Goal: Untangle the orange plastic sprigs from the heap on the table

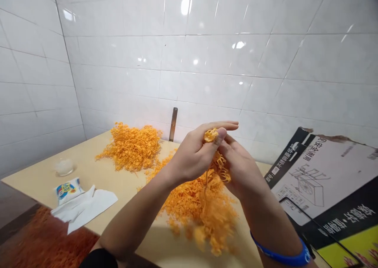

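Note:
My left hand (197, 150) is raised over the table and pinches a small clump of orange stringy strands (210, 135) between thumb and fingers. My right hand (240, 169), with a blue band on its wrist, is curled just behind it and grips more of the same orange strands (220, 166), which hang down. Below both hands lies a loose heap of the orange strands (201, 209) on the pale wooden table (118, 183). A second heap of orange strands (132, 146) sits further back on the left.
White tissues (85, 209) and a small printed packet (68, 189) lie near the table's left front edge, beside a small glass dish (64, 166). A printed cardboard box (327, 189) stands at the right. A metal bar (173, 124) leans on the tiled wall. More orange strands (50, 240) lie below the table.

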Motion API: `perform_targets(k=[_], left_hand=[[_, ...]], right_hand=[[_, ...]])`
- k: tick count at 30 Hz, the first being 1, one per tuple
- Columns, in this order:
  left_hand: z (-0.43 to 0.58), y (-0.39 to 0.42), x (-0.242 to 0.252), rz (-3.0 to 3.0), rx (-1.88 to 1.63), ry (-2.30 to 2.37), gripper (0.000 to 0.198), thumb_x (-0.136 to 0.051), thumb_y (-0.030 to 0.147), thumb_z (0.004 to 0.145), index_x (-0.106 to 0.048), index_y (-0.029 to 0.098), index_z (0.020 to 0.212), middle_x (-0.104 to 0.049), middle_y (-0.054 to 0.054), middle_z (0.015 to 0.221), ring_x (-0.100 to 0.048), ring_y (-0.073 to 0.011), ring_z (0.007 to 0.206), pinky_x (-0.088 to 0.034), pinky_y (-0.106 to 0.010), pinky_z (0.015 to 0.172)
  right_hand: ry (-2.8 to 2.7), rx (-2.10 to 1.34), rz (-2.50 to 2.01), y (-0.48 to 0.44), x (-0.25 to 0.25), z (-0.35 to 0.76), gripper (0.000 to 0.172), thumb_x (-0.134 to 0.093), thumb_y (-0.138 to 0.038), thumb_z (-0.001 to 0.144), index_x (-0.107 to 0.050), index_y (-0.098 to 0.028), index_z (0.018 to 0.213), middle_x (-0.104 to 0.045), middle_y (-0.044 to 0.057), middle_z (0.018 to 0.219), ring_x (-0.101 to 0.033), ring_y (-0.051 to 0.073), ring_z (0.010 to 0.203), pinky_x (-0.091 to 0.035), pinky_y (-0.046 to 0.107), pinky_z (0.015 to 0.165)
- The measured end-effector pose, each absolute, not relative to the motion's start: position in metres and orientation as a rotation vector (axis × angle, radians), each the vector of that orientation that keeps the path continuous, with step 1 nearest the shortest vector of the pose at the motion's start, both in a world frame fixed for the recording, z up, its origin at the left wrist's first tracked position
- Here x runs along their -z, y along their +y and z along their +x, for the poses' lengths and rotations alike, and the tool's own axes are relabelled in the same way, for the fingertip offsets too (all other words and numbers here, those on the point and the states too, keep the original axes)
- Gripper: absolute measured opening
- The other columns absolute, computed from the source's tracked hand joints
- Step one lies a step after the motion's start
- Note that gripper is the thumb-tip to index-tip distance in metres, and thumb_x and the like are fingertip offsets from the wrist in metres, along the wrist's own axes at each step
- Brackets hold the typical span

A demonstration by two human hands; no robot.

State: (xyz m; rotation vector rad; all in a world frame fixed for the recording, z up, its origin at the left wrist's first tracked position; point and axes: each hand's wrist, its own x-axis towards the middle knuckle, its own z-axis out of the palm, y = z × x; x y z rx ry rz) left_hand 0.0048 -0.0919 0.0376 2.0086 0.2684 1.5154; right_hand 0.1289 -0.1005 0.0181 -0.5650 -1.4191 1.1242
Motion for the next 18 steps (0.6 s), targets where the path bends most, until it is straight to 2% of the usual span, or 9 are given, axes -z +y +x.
perform_targets(k=[2, 5, 9, 11, 14, 18], left_hand=[[0.004, -0.088, -0.039, 1.980, -1.482, 0.284, 0.032, -0.040, 0.028, 0.100, -0.068, 0.020, 0.112, -0.062, -0.005, 0.130, -0.053, -0.0212, 0.126, -0.040, -0.037, 0.110], [0.001, -0.083, -0.034, 1.850, -1.399, 0.292, 0.035, -0.040, 0.036, 0.100, -0.069, 0.021, 0.111, -0.066, -0.006, 0.125, -0.059, -0.0241, 0.119, -0.048, -0.039, 0.101], [-0.003, -0.073, -0.022, 1.628, -1.338, 0.255, 0.036, -0.046, 0.044, 0.096, -0.070, 0.017, 0.097, -0.074, -0.010, 0.093, -0.071, -0.0217, 0.085, -0.057, -0.033, 0.076], [-0.005, -0.065, -0.017, 1.557, -1.307, 0.238, 0.035, -0.050, 0.045, 0.094, -0.068, 0.016, 0.087, -0.073, -0.009, 0.079, -0.069, -0.0182, 0.070, -0.055, -0.028, 0.066], [-0.003, -0.052, -0.016, 1.387, -1.272, 0.270, 0.035, -0.054, 0.044, 0.092, -0.063, 0.014, 0.076, -0.067, -0.006, 0.063, -0.063, -0.0135, 0.056, -0.048, -0.021, 0.052], [0.004, -0.034, -0.013, 1.151, -1.195, 0.355, 0.033, -0.053, 0.039, 0.093, -0.057, 0.015, 0.071, -0.058, -0.001, 0.054, -0.053, -0.0084, 0.042, -0.039, -0.017, 0.041]], right_hand=[[-1.443, -1.178, -0.560, -0.095, -0.017, 0.132, 0.037, -0.061, -0.056, 0.087, -0.058, -0.023, 0.103, -0.054, 0.000, 0.077, -0.049, 0.011, 0.058, -0.040, 0.022, 0.047], [-1.651, -1.178, -0.554, -0.088, -0.014, 0.135, 0.040, -0.060, -0.059, 0.086, -0.059, -0.020, 0.096, -0.051, 0.000, 0.071, -0.044, 0.011, 0.055, -0.036, 0.023, 0.045], [-1.902, -0.879, -0.625, -0.086, -0.009, 0.132, 0.037, -0.053, -0.051, 0.093, -0.056, -0.018, 0.076, -0.047, 0.001, 0.070, -0.043, 0.013, 0.062, -0.036, 0.025, 0.052], [-1.935, -0.721, -0.627, -0.086, -0.008, 0.128, 0.040, -0.045, -0.045, 0.097, -0.048, -0.018, 0.067, -0.042, 0.000, 0.067, -0.039, 0.013, 0.060, -0.033, 0.026, 0.051], [-2.003, -0.556, -0.646, -0.082, -0.006, 0.125, 0.039, -0.041, -0.034, 0.098, -0.041, -0.019, 0.062, -0.040, -0.001, 0.065, -0.038, 0.013, 0.059, -0.031, 0.027, 0.052], [-2.089, -0.463, -0.711, -0.069, -0.005, 0.130, 0.039, -0.040, -0.030, 0.097, -0.036, -0.019, 0.060, -0.043, 0.001, 0.069, -0.043, 0.015, 0.066, -0.034, 0.029, 0.059]])
